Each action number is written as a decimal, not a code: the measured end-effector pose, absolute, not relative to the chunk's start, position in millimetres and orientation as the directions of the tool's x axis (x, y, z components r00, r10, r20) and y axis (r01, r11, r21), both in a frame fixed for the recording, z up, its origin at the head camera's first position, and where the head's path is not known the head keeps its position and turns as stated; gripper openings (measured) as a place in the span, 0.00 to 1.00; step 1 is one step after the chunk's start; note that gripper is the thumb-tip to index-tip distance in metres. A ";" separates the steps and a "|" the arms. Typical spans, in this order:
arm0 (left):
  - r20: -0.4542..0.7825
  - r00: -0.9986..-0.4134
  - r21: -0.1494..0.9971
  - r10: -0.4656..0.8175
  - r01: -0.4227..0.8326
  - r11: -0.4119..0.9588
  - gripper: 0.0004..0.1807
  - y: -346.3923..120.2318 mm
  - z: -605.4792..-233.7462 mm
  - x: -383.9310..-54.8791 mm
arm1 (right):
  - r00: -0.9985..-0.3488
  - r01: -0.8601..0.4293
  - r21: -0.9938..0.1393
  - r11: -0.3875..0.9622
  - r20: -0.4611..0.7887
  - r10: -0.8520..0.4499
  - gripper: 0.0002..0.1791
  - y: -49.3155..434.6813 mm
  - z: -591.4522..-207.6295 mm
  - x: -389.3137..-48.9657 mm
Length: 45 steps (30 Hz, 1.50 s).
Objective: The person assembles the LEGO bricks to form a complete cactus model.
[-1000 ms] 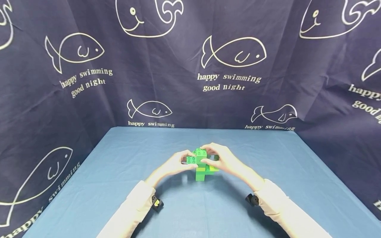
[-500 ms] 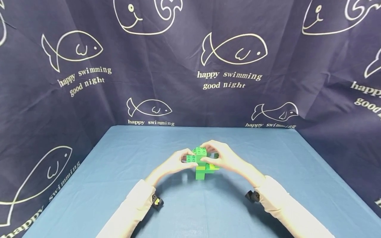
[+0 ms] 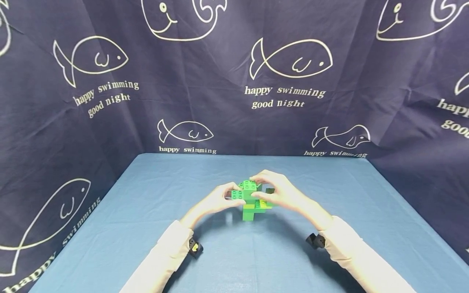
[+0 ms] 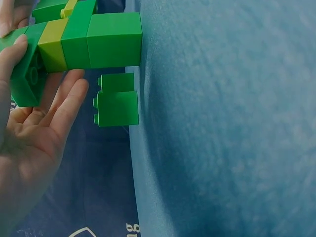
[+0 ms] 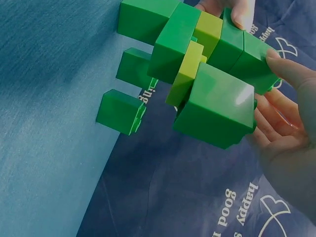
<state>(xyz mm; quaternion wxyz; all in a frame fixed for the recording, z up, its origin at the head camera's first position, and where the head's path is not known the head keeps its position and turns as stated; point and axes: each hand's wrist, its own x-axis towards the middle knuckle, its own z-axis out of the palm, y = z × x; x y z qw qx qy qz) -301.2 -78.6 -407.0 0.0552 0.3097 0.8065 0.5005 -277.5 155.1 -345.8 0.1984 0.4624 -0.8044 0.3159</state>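
Observation:
A tower of green and yellow-green toy building bricks stands upright on the blue table. My left hand pinches a green brick that juts out from the tower's left side, thumb in front and fingers behind. From the right, my right hand grips the top green brick between thumb and fingers. In the right wrist view, a yellow-green brick sticks out lower down and bears a large green brick. My fingers hide part of the tower's back.
Separate green bricks stand on the blue table behind the tower, hidden in the head view. Dark blue cloth with white fish prints hangs at the back and both sides.
The head view has shifted slightly. Both hands keep their hold on the bricks, and the tower stays in place.

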 end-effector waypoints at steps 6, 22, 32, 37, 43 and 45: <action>0.217 -0.796 0.844 0.565 0.444 0.302 0.14 -78.1 -405.8 -302.9 | -0.491 -0.871 -0.329 0.365 0.622 -0.611 0.20 161.9 -343.7 -277.3; 0.212 -0.800 0.841 0.562 0.442 0.311 0.15 -79.2 -406.8 -302.8 | -0.548 -0.833 -0.318 0.453 0.589 -0.594 0.15 176.4 -340.1 -287.1; 0.221 -0.793 0.849 0.568 0.442 0.288 0.15 -78.8 -407.7 -302.7 | -0.602 -0.794 -0.355 0.493 0.570 -0.559 0.14 180.0 -344.1 -296.4; 0.217 -0.794 0.852 0.568 0.438 0.288 0.15 -78.6 -407.7 -302.6 | -0.635 -0.770 -0.390 0.505 0.540 -0.552 0.13 179.9 -346.4 -301.7; 0.211 -0.794 0.860 0.570 0.427 0.278 0.15 -78.5 -409.4 -303.2 | -0.642 -0.766 -0.412 0.494 0.532 -0.552 0.12 178.5 -349.0 -308.7; 0.210 -0.795 0.861 0.568 0.426 0.279 0.15 -78.7 -410.0 -303.1 | -0.651 -0.759 -0.430 0.489 0.523 -0.550 0.12 177.9 -349.4 -310.8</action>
